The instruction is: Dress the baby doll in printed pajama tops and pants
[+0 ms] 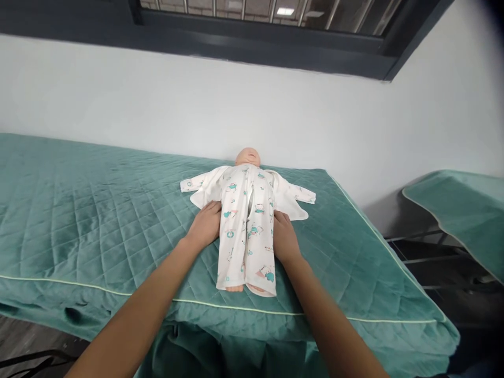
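A baby doll [248, 157] lies on its back, its head toward the wall and its feet toward me. White printed baby trousers [232, 244] cover its front and legs, with a slit down the middle; bits of the feet show at the cuffs. Under them a white baby shirt [289, 194] spreads out, both sleeves stretched sideways. At the trousers' left edge my left hand [207, 223] is closed on the cloth, its fingertips hidden. My right hand [285, 236] grips the opposite edge, fingers partly tucked beneath the fabric.
The doll rests on a bed with a green quilted cover [118, 220], near its front edge. Behind stands a white wall [157, 100] below a dark window frame [255, 44] with bars. Another green-covered surface [468, 210] is at the right, beyond a gap.
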{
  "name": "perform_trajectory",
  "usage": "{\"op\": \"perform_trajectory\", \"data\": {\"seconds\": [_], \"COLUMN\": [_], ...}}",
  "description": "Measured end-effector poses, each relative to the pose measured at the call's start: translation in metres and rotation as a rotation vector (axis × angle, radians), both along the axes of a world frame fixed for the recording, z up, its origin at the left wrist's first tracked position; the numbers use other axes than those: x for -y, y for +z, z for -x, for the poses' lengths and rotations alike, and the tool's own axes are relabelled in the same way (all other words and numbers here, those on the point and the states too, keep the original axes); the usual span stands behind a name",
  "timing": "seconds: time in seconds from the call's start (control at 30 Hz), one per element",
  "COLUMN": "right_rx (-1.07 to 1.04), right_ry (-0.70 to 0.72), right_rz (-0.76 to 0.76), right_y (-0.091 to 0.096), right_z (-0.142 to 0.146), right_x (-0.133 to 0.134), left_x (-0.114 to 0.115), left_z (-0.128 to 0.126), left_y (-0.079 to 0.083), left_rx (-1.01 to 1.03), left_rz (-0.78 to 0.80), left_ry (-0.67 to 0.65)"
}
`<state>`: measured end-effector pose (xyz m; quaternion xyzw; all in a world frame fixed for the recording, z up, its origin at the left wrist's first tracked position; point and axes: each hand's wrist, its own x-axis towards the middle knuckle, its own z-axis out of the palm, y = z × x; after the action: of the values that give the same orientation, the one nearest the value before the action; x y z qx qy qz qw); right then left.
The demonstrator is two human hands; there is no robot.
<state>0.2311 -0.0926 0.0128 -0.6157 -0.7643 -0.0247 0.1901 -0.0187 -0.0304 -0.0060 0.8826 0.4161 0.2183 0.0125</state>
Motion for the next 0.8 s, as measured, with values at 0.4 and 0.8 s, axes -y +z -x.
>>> {"op": "perform_trajectory", "data": {"seconds": [0.4,0.8], "right_rx": [-0.02,-0.003], "right_ry": [-0.041,0.022], "right_rz": [0.009,0.062], "right_y": [-0.001,0.007], "right_z": [-0.002,0.004], "right_x": [0.005,-0.007], "left_x": [-0.022,-0.021], "left_z": [-0.014,-0.009], "left_y": [0.006,0.002], "left_rx": [0.042,0.097], "left_rz": [0.088,0.13], "left_ry": [-0.201,-0.115]}}
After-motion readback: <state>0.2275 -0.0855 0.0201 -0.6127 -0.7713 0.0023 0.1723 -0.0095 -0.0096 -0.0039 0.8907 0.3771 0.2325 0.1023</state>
